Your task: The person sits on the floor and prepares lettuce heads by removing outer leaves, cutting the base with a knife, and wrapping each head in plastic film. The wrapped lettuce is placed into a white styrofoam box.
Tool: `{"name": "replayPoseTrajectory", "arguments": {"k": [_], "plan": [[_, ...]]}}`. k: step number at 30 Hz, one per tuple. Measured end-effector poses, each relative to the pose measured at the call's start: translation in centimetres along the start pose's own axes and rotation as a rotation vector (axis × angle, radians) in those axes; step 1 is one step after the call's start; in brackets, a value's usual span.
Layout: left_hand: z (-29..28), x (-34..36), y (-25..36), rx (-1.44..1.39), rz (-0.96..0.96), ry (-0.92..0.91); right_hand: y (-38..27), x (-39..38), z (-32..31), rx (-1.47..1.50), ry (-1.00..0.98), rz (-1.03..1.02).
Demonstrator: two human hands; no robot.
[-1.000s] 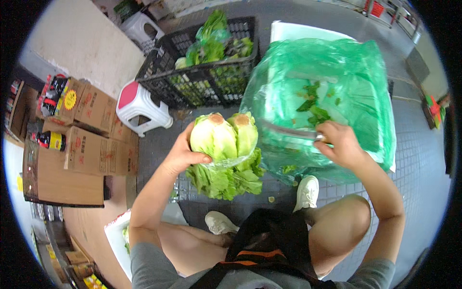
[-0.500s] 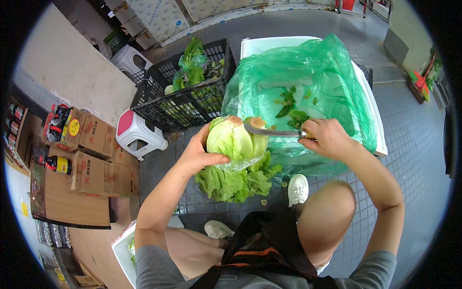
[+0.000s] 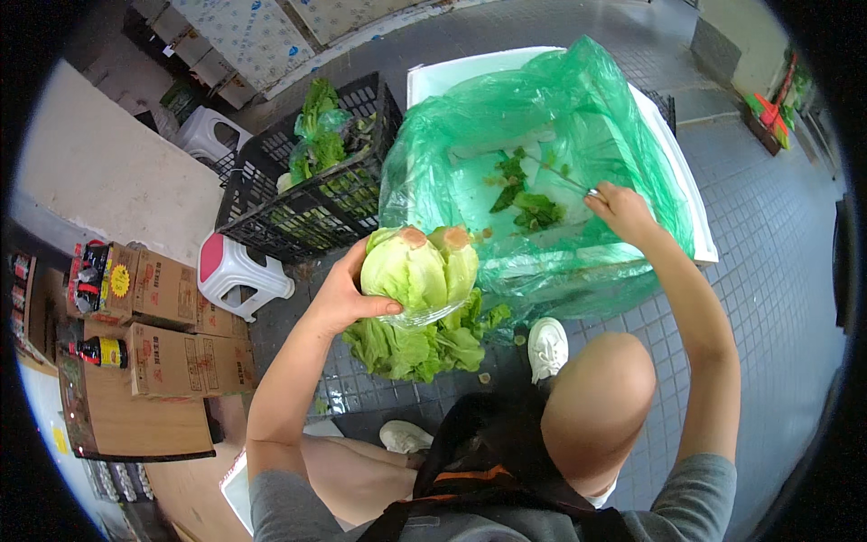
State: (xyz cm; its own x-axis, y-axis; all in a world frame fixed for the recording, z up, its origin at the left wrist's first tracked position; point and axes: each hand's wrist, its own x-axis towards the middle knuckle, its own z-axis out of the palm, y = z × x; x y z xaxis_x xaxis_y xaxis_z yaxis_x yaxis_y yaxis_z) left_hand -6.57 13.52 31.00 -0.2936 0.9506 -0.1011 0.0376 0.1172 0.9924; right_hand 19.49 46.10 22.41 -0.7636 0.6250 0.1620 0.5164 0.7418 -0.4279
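My left hand (image 3: pixel 341 291) grips a bundle of two heads of lettuce (image 3: pixel 417 271) by its side, cut stem ends up and the leafy ends hanging down. Clear plastic film wraps round the bundle. In my right hand (image 3: pixel 623 213) is a knife (image 3: pixel 562 175), its thin blade seen nearly edge-on and pointing to the upper left. The knife is apart from the lettuce, over a white foam box (image 3: pixel 442 74) lined with a green plastic bag (image 3: pixel 589 99). Several loose dark green leaves (image 3: pixel 538 210) lie inside the bag.
Left of the box stands a black plastic crate (image 3: pixel 302 200) holding leafy greens (image 3: pixel 318 135). A white stool (image 3: pixel 242 278) with a red top is beside it. Cardboard boxes (image 3: pixel 167 359) and bottles line the left side. A shoe (image 3: pixel 547 350) rests on the tiled floor below the box.
My right hand has drawn the knife away from the lettuce stem ends and swung it up and right over the box. My left hand still holds the lettuce.
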Motion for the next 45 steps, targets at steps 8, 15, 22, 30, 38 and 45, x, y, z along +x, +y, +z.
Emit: {"name": "replayPoseTrajectory", "arguments": {"k": [8,15,22,30,38,45], "plan": [[1.7,0.8,-0.4,0.008,-0.022,-0.024,-12.1,-1.6,0.8,0.684,0.012,-0.307],[2.6,0.7,-0.4,0.065,-0.031,-0.139,-14.4,-0.3,0.5,0.957,-0.295,-0.26],[2.6,0.2,-0.7,-0.056,-0.02,-0.091,-8.5,2.7,3.4,0.405,0.361,-0.228],[2.1,-0.3,-1.8,-0.037,-0.003,0.034,-14.1,-3.6,-0.8,0.381,-0.112,-0.508],[3.9,0.9,-0.3,-0.093,0.055,0.041,-14.6,-2.9,-1.1,0.245,-0.014,-0.52],[4.6,1.1,-0.8,-0.051,0.09,0.087,-14.6,-2.8,-1.5,0.256,0.031,-0.524]]}}
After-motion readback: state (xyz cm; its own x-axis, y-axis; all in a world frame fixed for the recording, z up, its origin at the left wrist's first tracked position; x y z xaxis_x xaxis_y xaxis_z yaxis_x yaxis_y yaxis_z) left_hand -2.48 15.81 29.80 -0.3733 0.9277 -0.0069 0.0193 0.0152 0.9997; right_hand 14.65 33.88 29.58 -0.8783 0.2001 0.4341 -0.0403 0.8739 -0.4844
